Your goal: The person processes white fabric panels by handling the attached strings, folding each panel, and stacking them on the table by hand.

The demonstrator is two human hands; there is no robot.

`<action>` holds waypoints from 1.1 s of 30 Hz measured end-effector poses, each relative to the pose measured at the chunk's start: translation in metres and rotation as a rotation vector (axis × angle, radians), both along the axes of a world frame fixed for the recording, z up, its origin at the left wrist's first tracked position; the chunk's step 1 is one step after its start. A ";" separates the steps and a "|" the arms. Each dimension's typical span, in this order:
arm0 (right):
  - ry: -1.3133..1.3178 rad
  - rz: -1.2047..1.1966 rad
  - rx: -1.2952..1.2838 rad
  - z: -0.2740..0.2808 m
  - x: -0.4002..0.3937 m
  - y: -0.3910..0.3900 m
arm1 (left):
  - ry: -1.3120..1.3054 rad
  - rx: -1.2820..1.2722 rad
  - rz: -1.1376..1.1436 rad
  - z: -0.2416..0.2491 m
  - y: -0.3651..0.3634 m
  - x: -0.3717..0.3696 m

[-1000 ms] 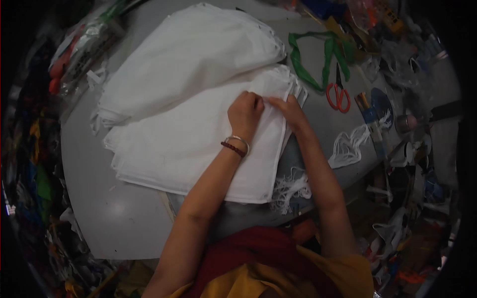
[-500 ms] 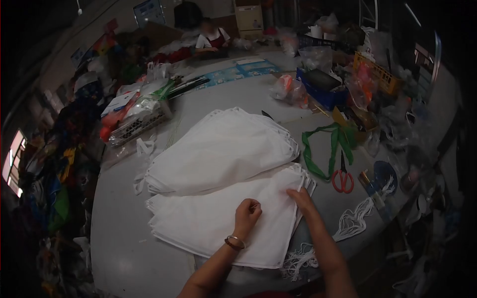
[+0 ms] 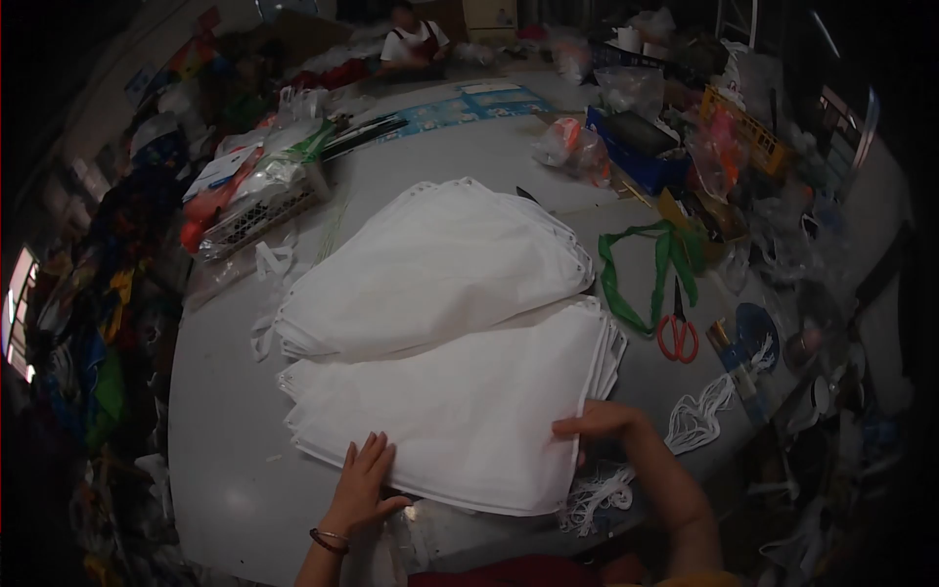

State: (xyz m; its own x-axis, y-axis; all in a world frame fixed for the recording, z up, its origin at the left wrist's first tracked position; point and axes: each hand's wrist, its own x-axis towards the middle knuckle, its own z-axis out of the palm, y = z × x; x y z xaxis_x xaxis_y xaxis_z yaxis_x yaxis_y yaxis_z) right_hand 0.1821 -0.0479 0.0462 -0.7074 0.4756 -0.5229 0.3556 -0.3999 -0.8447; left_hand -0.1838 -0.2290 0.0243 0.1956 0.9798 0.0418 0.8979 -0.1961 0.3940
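Observation:
Two overlapping stacks of white fabric sheets lie on the grey table (image 3: pixel 225 411), the upper stack (image 3: pixel 440 264) behind the lower stack (image 3: pixel 460 411). Small holes show along the sheets' edges. My left hand (image 3: pixel 365 489) rests with fingers spread on the front left edge of the lower stack. At that stack's right edge, my right hand (image 3: pixel 590 423) pinches the white fabric, thumb on top and the other fingers partly hidden beneath. White strings (image 3: pixel 597 497) lie just below my right hand.
Red-handled scissors (image 3: pixel 677 337), a green strap (image 3: pixel 626 289) and more white cords (image 3: pixel 699 416) lie to the right. Behind are a blue crate (image 3: pixel 636 161), a yellow crate (image 3: pixel 748 137) and plastic bags. A filled basket (image 3: pixel 259 217) stands left. Another person (image 3: pixel 413 44) sits at the far end.
My left hand has moved left and down from the middle of the lower stack, its fingers now spread. My right hand has moved down the right edge and taken hold there. The view has shifted slightly.

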 end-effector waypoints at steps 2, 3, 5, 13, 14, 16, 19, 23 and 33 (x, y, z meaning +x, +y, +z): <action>0.066 0.170 -0.055 0.001 -0.019 0.009 | 0.047 -0.018 -0.053 -0.002 0.001 -0.004; 0.122 0.077 -0.016 0.011 -0.029 0.018 | 0.055 0.015 -0.024 0.002 0.004 -0.006; 0.301 -0.082 0.028 0.032 -0.054 0.046 | 0.059 0.038 0.002 0.002 0.003 -0.014; 0.611 -0.390 0.182 0.085 -0.135 0.175 | -0.198 0.252 0.418 0.014 0.041 -0.115; 0.645 -0.390 0.175 0.084 -0.137 0.188 | -0.324 0.239 0.404 0.021 0.052 -0.132; 0.600 -0.456 0.265 0.080 -0.141 0.196 | -0.447 0.212 0.373 0.028 0.082 -0.156; 0.260 -0.387 0.606 0.060 -0.148 0.199 | -0.828 0.235 0.489 0.034 0.121 -0.182; -0.090 -0.198 1.070 0.017 -0.141 0.176 | -0.572 0.086 0.836 -0.027 0.174 -0.239; -0.632 -0.315 1.711 -0.068 -0.087 0.167 | 0.467 0.603 0.117 0.031 0.193 -0.075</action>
